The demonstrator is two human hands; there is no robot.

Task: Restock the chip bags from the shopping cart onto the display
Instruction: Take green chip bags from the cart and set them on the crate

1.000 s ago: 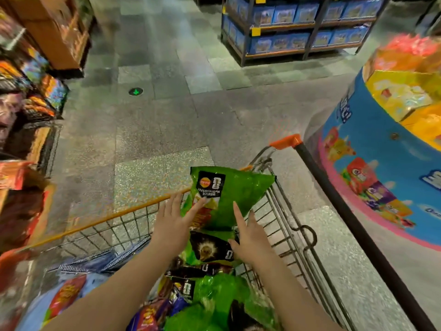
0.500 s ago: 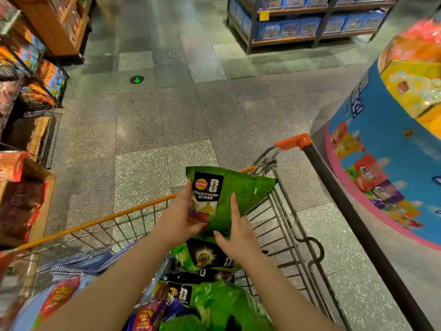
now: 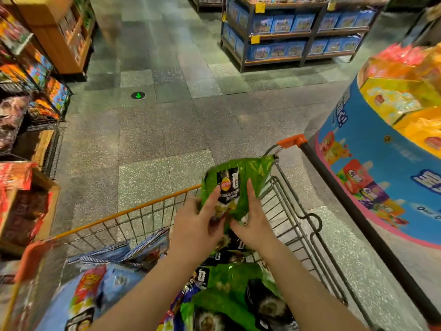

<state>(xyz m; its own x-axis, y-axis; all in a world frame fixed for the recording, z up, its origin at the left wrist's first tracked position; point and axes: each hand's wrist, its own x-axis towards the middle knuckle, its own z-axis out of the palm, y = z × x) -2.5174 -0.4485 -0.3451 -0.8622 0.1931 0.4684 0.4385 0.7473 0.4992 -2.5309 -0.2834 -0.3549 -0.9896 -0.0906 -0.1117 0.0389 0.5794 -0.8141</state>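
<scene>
Firmly gripped from both sides, a green chip bag (image 3: pixel 235 185) was held above the far end of a wire shopping cart (image 3: pixel 296 211), the left hand (image 3: pixel 194 225) pinching its lower left edge with the thumb laid across the printed front, the right hand (image 3: pixel 254 219) clasping the lower right edge with one finger stretched up the face of the pack. The bag stood roughly upright, tilted slightly, its black label panel facing the camera and its top corner near the cart's orange corner cap (image 3: pixel 290 140). Beneath the forearms, the cart basket was heaped with more snack packs: other green bags (image 3: pixel 229 304) lay at the near right, black-and-green ones directly under the hands, and pale blue bags (image 3: pixel 112 285) with a red-and-yellow logo filled the near left. An orange rail (image 3: pixel 124 212) ran along the cart's left rim. Just beside the cart on the right stood a round blue display (image 3: pixel 381 177) with a pink base band, printed with cartoon packets and topped with yellow and orange boxes (image 3: pixel 401 101). To the left, racks of brightly coloured snack packets (image 3: pixel 35 75) and an open cardboard carton (image 3: pixel 28 206) lined the aisle. Across the grey tiled floor (image 3: pixel 162 130), marked by a small green arrow disc (image 3: pixel 138 95), a dark shelving unit (image 3: pixel 298 37) held rows of blue boxes with yellow price tags.
</scene>
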